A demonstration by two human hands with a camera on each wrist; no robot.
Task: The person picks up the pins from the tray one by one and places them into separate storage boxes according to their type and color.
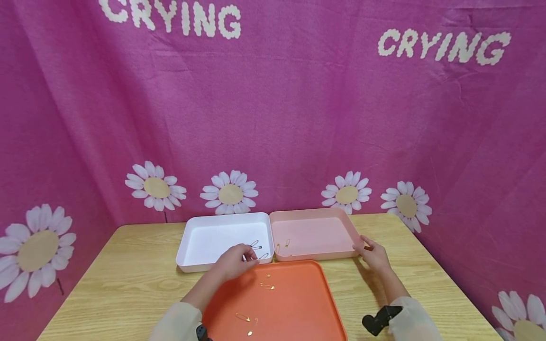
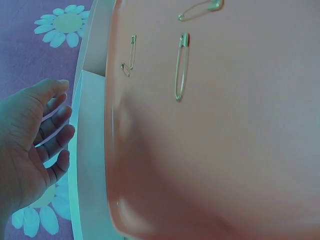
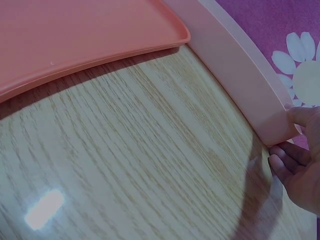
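Observation:
My left hand (image 1: 238,260) hovers over the near right edge of a white tray (image 1: 213,239). Its fingers hang loosely curled, and the left wrist view shows nothing in them. Dark safety pins (image 1: 256,247) lie in that tray by the fingertips. At the near right corner of a pink tray (image 1: 317,232), my right hand (image 1: 375,258) grips the wall, thumb at the rim and fingers low outside. A few gold safety pins (image 1: 287,243) lie in the pink tray's left part. Several more gold safety pins (image 2: 181,67) are spread over an orange tray (image 1: 294,308) in front.
The white and pink trays stand side by side at the back of a wooden table (image 1: 426,284). The orange tray's far edge lies close against their front walls. A purple curtain (image 1: 273,118) with daisies hangs behind and at both sides.

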